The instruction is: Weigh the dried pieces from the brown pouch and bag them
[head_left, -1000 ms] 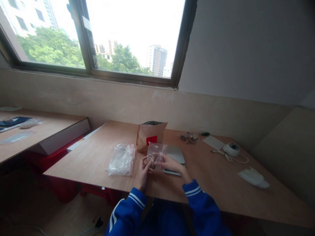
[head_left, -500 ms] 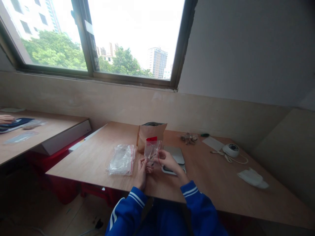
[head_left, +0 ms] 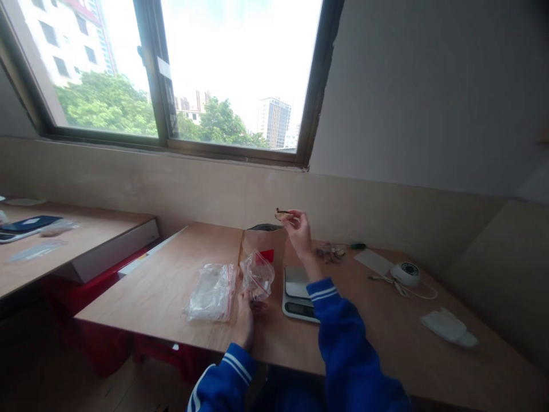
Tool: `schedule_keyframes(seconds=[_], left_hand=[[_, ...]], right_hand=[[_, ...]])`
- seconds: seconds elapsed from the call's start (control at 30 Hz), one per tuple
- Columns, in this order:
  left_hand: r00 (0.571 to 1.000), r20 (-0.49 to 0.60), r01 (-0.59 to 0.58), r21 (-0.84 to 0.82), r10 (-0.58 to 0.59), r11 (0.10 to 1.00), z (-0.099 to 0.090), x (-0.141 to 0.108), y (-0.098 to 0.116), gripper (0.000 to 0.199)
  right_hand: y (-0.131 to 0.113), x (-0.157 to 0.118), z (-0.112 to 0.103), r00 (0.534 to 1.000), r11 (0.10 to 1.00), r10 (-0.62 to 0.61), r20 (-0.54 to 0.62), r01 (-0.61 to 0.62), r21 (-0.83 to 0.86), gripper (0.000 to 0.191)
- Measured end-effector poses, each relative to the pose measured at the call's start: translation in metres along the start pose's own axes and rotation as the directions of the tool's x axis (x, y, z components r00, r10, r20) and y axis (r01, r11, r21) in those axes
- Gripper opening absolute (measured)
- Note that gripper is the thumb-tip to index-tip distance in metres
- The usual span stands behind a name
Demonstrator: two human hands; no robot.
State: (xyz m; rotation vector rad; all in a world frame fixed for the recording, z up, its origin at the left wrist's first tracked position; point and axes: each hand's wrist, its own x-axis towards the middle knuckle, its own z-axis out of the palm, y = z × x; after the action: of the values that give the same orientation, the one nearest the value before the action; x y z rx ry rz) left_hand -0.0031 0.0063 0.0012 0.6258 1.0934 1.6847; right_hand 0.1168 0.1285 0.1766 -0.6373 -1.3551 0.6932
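Observation:
My left hand (head_left: 246, 309) grips a clear zip bag (head_left: 258, 274) with a red seal line, held just in front of a brown paper bag (head_left: 261, 243). The paper bag stands upright with its dark mouth open and a red patch on its front. Raised near that mouth, my right hand (head_left: 299, 229) pinches a small tan and dark brown dried piece (head_left: 283, 216), perhaps a dried mushroom slice. A flat kitchen scale (head_left: 295, 283) with a dark display lies below my right forearm. What sits low in the zip bag is hard to make out.
A stack of clear zip bags (head_left: 212, 292) lies left of my hands. Farther right are a bag of brown pieces (head_left: 330, 253), a white dome camera (head_left: 406, 273) with its cable, and a crumpled white wrapper (head_left: 448, 327). Another table (head_left: 94, 229) stands at left.
My right hand has left the zip bag and risen up to the paper bag's mouth with the dried piece. The left hand keeps the zip bag, which now sits more loosely bunched.

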Motion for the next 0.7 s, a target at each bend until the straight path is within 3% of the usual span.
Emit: schedule_keyframes(seconds=[0.1, 0.2, 0.33, 0.43, 0.6, 0.67, 0.7], left_hand=[[1.000, -0.006, -0.004, 0.004, 0.004, 1.000, 0.000, -0.001, 0.001, 0.040], [1.000, -0.005, 0.001, -0.009, -0.001, 1.000, -0.001, -0.001, 0.000, 0.039], [1.000, 0.017, -0.007, -0.059, 0.008, 0.998, -0.004, 0.003, -0.006, 0.039], [1.000, 0.014, -0.007, -0.059, 0.008, 0.998, -0.004, 0.005, -0.009, 0.042], [1.000, -0.001, 0.013, -0.055, -0.013, 0.998, -0.003, 0.002, -0.006, 0.043], [1.000, 0.002, 0.012, -0.026, -0.012, 1.000, -0.002, 0.000, -0.003, 0.043], [1.000, 0.010, 0.009, -0.010, -0.009, 1.000, -0.001, -0.001, -0.002, 0.043]], right_hand=[[0.007, 0.011, 0.015, 0.984, 0.984, -0.075, 0.159, 0.099, -0.147, 0.033], [0.015, 0.003, 0.015, 0.935, 0.922, -0.098, 0.340, 0.214, -0.324, 0.023], [0.018, -0.011, 0.008, 0.899, 0.796, -0.036, 0.436, 0.290, -0.532, 0.021], [0.011, -0.016, 0.005, 0.874, 0.749, -0.010, 0.487, 0.329, -0.575, 0.026], [-0.005, -0.032, -0.001, 0.961, 0.873, -0.108, 0.256, 0.214, -0.438, 0.023], [-0.006, -0.047, -0.006, 0.968, 0.943, -0.001, 0.250, 0.084, -0.321, 0.019], [-0.005, -0.055, -0.009, 0.950, 0.962, 0.090, 0.299, -0.005, -0.272, 0.018]])
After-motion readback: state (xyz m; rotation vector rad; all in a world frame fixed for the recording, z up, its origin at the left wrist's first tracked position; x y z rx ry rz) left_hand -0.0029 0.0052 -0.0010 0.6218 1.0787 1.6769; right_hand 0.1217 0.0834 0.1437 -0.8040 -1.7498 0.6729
